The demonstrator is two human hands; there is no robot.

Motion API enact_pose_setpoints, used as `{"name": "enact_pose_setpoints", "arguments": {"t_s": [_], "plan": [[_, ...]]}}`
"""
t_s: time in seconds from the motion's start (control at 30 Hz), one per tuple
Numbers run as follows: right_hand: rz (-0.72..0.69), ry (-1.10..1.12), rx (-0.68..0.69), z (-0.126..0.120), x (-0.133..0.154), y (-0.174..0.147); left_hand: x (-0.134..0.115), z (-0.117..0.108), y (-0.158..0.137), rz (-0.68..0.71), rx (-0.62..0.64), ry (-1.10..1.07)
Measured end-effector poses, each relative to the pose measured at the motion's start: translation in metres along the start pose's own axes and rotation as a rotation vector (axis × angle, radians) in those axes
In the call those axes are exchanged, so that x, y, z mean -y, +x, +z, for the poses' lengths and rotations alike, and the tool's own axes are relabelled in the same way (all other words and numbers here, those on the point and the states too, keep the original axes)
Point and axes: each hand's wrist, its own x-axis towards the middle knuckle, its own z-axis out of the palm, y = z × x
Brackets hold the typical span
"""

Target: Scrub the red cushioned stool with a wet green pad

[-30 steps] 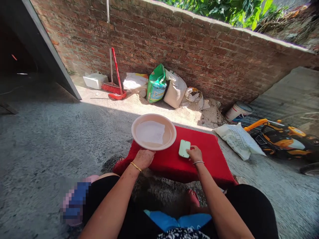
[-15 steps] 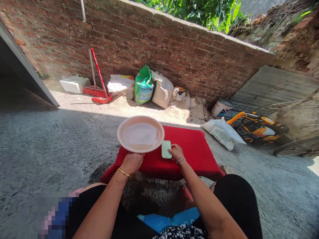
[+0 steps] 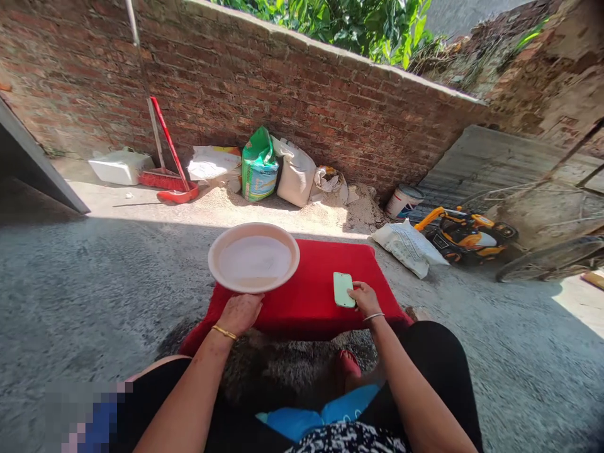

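A wide, pale pink basin (image 3: 253, 286) holding clear water stands on the left of a low stool or table under a red cloth (image 3: 306, 308). My left hand (image 3: 241, 313) is closed at its near side, fingers partly hidden beneath the rim. In my right hand (image 3: 365, 298) is a flat, pale green, phone-shaped thing (image 3: 343, 289) with rounded corners, pinched by its right edge over the right part of the red cloth. I cannot tell whether it touches the cloth.
Along the brick wall (image 3: 198, 82) stand a white box (image 3: 120, 168), a broom and red dustpan (image 3: 178, 195), several sacks (image 3: 296, 173) and a bucket (image 3: 404, 201). A white bag (image 3: 406, 246) and a yellow toy digger (image 3: 467, 236) lie to the right.
My right hand has carried the pale green thing rightwards, away from the basin. My left hand stays at the basin's near side. The whole view has shifted slightly.
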Motion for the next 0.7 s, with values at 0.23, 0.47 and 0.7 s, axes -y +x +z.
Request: {"name": "enact_pose_setpoints", "arguments": {"t_s": [0.23,0.47,0.7], "plan": [[-0.15,0.02,0.212,0.082,0.023,-0.018,0.003,0.004,0.002,-0.012,0.015,-0.004],[-0.106,-0.123,0.02,-0.018,-0.021,0.016,0.002,0.004,0.004,-0.023,0.037,0.004],[-0.094,-0.187,-0.134,-0.063,-0.038,0.013,-0.014,0.005,-0.005,0.04,0.02,0.109]]}}
